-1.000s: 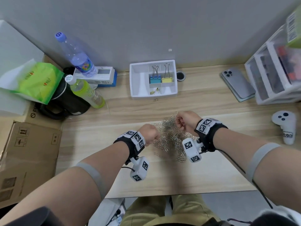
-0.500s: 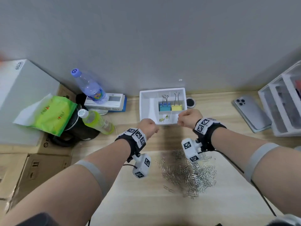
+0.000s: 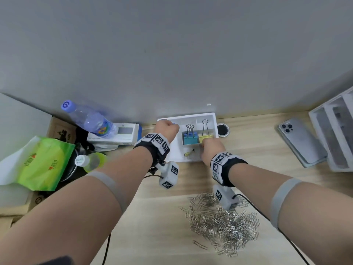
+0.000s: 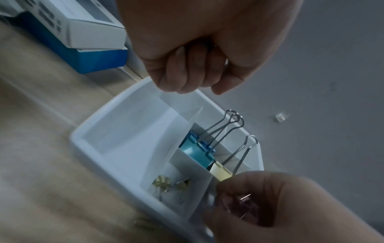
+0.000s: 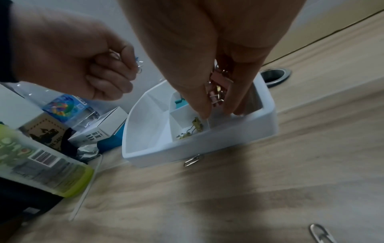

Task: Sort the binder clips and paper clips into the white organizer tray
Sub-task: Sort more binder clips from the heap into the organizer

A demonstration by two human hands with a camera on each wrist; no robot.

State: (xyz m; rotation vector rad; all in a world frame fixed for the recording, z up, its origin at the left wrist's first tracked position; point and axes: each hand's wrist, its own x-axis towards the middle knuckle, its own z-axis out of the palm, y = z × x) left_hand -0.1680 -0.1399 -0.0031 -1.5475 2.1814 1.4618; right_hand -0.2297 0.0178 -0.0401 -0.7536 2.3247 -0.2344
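Both grips are fisted on clips: left hand (image 3: pixel 166 128) over the tray (image 3: pixel 214 119)'s left rim, right hand (image 3: pixel 212 150) at its front-right compartment.

A plain grey wall (image 3: pixel 172 54) rises behind a light wooden desk (image 3: pixel 257 155) — dim, even light.
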